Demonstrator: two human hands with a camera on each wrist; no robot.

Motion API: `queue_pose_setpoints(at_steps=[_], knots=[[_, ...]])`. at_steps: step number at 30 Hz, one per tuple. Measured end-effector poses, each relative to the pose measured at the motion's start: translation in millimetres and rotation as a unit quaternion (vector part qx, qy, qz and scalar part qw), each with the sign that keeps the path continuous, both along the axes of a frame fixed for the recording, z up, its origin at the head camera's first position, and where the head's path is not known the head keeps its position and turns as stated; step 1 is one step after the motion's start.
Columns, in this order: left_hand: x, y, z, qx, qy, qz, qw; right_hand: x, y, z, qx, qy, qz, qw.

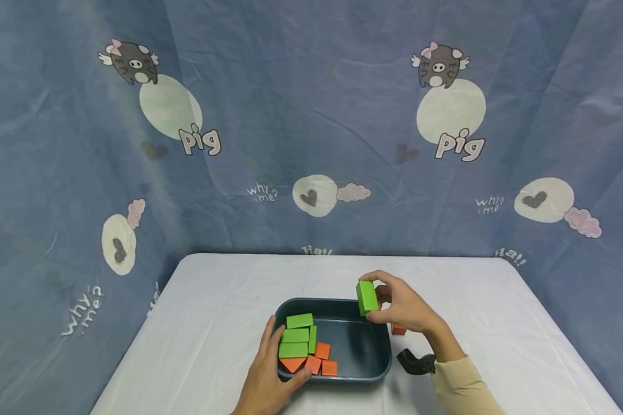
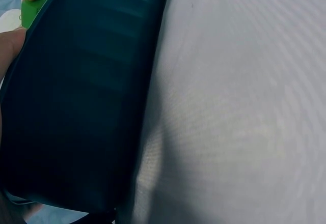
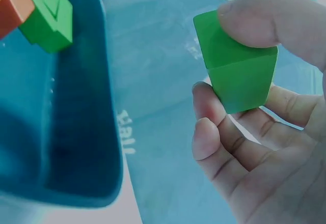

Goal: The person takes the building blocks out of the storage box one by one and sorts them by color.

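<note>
A green rectangular block [image 1: 367, 298] is pinched by my right hand [image 1: 402, 304] over the right back part of a dark teal plastic bin [image 1: 356, 378]. In the right wrist view, the thumb lies on top of the green block [image 3: 242, 76] and fingers support it from below. My left hand [image 1: 271, 369] holds the bin's front left corner, its thumb [image 2: 9, 48] at the front rim and fingers along the left side. Inside, at the left end, several green blocks [image 1: 296, 335] lie with orange cubes [image 1: 322, 350] and an orange triangular block [image 1: 293, 363].
A red-orange block [image 1: 398, 329] lies on the white-covered table [image 1: 228, 288] just right of the bin, partly behind my right wrist. A black curved device [image 1: 415, 363] sits at that wrist. Blue printed cloth [image 1: 270, 115] hangs behind the table.
</note>
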State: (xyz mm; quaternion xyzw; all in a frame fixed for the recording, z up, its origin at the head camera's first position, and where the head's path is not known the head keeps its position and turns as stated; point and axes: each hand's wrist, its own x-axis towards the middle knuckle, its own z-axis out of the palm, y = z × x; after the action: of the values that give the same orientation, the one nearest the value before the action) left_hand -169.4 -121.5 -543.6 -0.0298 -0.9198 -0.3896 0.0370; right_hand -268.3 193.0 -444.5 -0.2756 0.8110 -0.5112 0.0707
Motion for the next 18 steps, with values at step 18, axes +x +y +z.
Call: queue_pose_setpoints(at_steps=[18], knots=[[-0.7,0.6,0.9,-0.007,0.001,-0.001,1.0,26.5,39.1,2.1,0.0,0.015,-0.063,0.998]])
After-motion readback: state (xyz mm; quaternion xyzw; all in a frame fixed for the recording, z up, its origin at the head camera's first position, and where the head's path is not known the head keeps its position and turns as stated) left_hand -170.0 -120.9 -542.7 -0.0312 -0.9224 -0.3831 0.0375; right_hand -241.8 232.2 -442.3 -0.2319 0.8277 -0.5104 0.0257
